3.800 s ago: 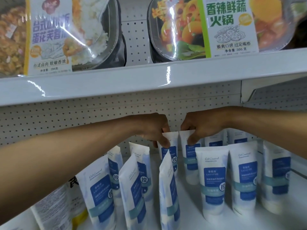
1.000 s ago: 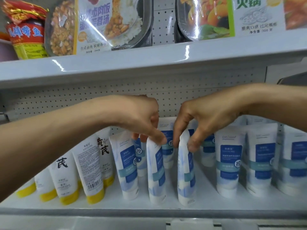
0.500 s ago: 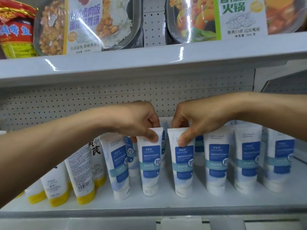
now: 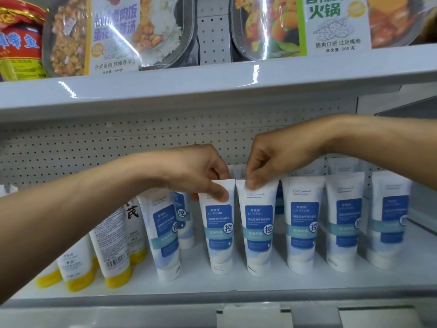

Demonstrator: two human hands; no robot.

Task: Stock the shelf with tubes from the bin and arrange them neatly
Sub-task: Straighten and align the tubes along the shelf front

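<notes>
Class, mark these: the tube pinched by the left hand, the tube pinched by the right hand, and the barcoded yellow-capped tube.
Left-hand tube point(image 4: 218, 229), head view, blue label.
Right-hand tube point(image 4: 258, 230), head view, blue label.
Barcoded yellow-capped tube point(image 4: 113, 242), head view, white back panel.

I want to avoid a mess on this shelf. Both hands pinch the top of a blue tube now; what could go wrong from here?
1. The left hand and right hand each grip a blue tube only at its flat top. These stand on small caps, so a careless release may tip them.
2. The front-row tubes stand close together, so one fall could knock the neighbour tube.
3. The tilted tube on the left already leans and may slide.
</notes>
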